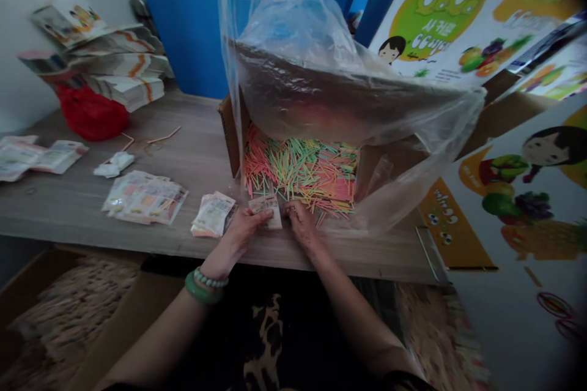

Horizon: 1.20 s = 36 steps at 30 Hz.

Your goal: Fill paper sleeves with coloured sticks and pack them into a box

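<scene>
My left hand [247, 226] is closed on a small printed packet [270, 212], thumb on top, just in front of the open cardboard box. My right hand [300, 219] is beside the packet with its fingers curled together; whatever they pinch is too small to make out. Behind both hands, many thin pink, green and yellow sticks [302, 164] lie loose in the box, which is lined with a clear plastic bag [389, 94]. A short stack of similar packets [213, 213] lies left of my left hand.
Further left is a spread pile of filled packets [142, 198], with a crumpled white wrapper [114, 164] behind it. A red bag [92, 112] and stacked printed bundles [132, 67] stand at the back left. Printed cartons [518, 195] crowd the right side. The table edge runs below my wrists.
</scene>
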Available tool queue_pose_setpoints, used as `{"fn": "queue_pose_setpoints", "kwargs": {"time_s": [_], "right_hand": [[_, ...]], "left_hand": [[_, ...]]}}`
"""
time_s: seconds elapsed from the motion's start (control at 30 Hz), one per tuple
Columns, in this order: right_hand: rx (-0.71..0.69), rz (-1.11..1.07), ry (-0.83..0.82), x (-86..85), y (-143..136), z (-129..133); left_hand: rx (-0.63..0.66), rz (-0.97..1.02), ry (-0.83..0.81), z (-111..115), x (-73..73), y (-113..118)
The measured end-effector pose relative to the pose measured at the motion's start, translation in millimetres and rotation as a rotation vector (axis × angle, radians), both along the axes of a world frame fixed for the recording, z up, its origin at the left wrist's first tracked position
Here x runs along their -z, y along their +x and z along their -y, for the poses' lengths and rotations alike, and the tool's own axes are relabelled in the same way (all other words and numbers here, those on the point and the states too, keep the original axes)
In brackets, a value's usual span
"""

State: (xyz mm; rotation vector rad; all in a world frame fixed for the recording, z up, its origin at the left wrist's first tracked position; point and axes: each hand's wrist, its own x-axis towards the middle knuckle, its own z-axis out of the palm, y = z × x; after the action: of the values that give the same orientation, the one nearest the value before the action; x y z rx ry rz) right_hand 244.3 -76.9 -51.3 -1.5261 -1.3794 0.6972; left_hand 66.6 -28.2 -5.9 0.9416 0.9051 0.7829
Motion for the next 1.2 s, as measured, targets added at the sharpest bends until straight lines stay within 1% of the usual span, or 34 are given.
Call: {"fn": "queue_pose_setpoints", "kwargs": {"time_s": [0.1,0.23,0.4,0.47,0.53,0.63,0.73,0.8,0.9,0.97,1.07,1.2], "right_hand": [[0.020,-0.047,-0.011,-3.7,-1,3],[0.057,-0.191,-0.002,-12.5,-2,6],[0.014,-0.188,-0.058,-16.6,-7,11],[0.001,-0.215,-0.086,-17.5,-8,13],[-0.001,-0.273,-0.085,-21.5,-10,15],[0.034,-0.334,-0.016,-34.9,-13,16],[0.074,-0.368,0.088,-52.0,-18,14],[0.077,-0.384,0.138,-61.1,-22,12],[0.081,-0.395,0.179,-69.0,-27,8],[0.087,-0.434,0.199,-73.1,-29,6],[0.099,-0.536,0.230,-82.0,-33,3],[0.089,-0.621,0.245,-95.2,-45,-2]], "left_hand": [[0.008,-0.025,0.029,-3,0.1,-3],[0.031,-0.031,0.072,-3,1.2,-5],[0.063,-0.024,0.224,-4,-4.3,-8],[0.050,-0.069,0.272,-6,-4.2,-12],[0.016,-0.134,0.298,-9,-1.1,-17],[0.010,-0.183,0.280,-12,6.9,-20],[0.071,-0.194,0.281,-12,14.1,-17],[0.110,-0.178,0.250,-9,16.2,-14],[0.134,-0.172,0.163,-3,15.1,-13],[0.119,-0.226,0.139,0,12.6,-15],[0.104,-0.293,0.165,2,7.9,-18],[0.150,-0.300,0.250,3,1.9,-16]]}}
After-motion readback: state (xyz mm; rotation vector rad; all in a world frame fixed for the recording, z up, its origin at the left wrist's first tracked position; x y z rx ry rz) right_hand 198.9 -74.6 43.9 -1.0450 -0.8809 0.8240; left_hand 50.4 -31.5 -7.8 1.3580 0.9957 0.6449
